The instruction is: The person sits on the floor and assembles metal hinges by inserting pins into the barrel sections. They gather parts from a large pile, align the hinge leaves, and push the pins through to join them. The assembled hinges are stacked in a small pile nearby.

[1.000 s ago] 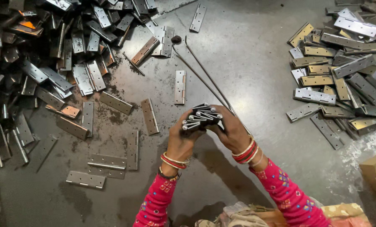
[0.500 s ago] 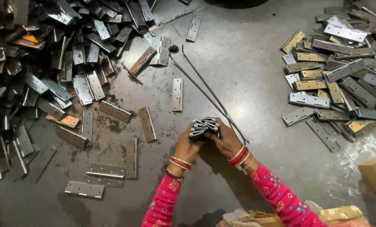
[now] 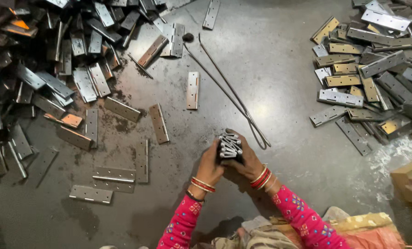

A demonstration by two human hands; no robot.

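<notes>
Both my hands grip one upright bundle of flat metal hinges (image 3: 229,146), its grey ends pointing up. My left hand (image 3: 211,164) clasps the bundle's left side. My right hand (image 3: 248,161) wraps the right side. The bundle's lower end rests on or just above the dark floor (image 3: 279,78); I cannot tell which. Red bangles and pink patterned sleeves cover both wrists. A bent thin wire loop (image 3: 243,113) lies on the floor just beyond my hands.
A big heap of loose hinges (image 3: 44,78) fills the left side, with single hinges (image 3: 159,122) scattered toward me. A tidier pile of hinges (image 3: 367,78), some brass-coloured, lies at the right. A cardboard box corner (image 3: 409,177) sits at the right edge.
My hands with the bundle have come down and slightly left, from held out over the floor to low by it. The bundle now stands more upright.
</notes>
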